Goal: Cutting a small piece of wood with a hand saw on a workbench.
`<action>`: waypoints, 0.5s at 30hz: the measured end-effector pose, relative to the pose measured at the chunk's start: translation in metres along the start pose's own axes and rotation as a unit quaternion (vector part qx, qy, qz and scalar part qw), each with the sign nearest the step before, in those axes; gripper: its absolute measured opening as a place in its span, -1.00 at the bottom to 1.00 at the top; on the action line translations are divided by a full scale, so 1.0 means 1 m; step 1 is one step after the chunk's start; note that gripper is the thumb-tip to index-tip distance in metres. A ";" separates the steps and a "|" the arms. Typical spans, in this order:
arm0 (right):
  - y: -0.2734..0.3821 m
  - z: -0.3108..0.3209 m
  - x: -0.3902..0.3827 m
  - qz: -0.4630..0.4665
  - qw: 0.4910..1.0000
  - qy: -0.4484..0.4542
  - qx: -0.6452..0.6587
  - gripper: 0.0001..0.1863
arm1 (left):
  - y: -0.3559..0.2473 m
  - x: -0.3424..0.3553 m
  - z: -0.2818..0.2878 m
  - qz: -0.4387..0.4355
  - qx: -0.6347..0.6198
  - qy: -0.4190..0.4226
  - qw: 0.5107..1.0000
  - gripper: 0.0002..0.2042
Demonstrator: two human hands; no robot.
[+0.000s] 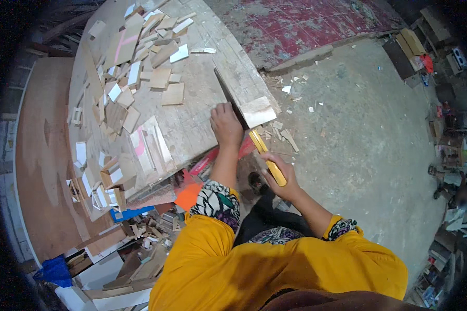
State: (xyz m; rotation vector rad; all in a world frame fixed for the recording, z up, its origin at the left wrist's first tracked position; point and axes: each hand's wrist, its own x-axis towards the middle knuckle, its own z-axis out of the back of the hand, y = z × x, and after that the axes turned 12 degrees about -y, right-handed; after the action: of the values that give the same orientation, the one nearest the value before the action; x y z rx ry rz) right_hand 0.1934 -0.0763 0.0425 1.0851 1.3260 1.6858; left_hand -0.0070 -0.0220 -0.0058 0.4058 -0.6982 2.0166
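In my right hand (283,176) is a hand saw (263,155) with a long yellow handle, my fingers wrapped round its lower part. Its narrow dark blade points away from me over the front right corner of the worktable (197,103). A pale wood piece (258,112) lies just right of the blade, near the table's edge. My left hand (227,124) rests at the left side of the blade, its fingers bent downward; whatever is under them is hidden.
Many small wood offcuts (160,78) are heaped on the table's left half. Thin strips (153,147) lie nearer me. A brown board (46,140) stands at far left. Scraps (288,137) litter the concrete floor, and a box (412,41) sits at far right.
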 end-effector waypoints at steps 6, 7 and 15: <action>-0.011 0.009 0.017 -0.065 0.993 -0.024 0.099 -0.65 | -0.006 0.006 0.011 0.055 -0.002 -0.023 0.998 -0.81; -0.012 0.011 0.018 -0.101 0.986 -0.024 0.130 -0.66 | -0.008 0.008 0.014 0.057 -0.004 -0.011 0.998 -0.81; -0.009 -0.019 0.014 0.031 0.993 0.071 -0.085 -0.53 | 0.000 0.003 0.004 0.071 0.001 -0.024 0.997 -0.80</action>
State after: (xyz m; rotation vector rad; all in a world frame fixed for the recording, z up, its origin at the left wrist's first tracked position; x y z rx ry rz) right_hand 0.1708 -0.0690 0.0337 0.9310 1.2194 1.9154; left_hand -0.0088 -0.0230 -0.0011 0.4171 -0.7739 2.1479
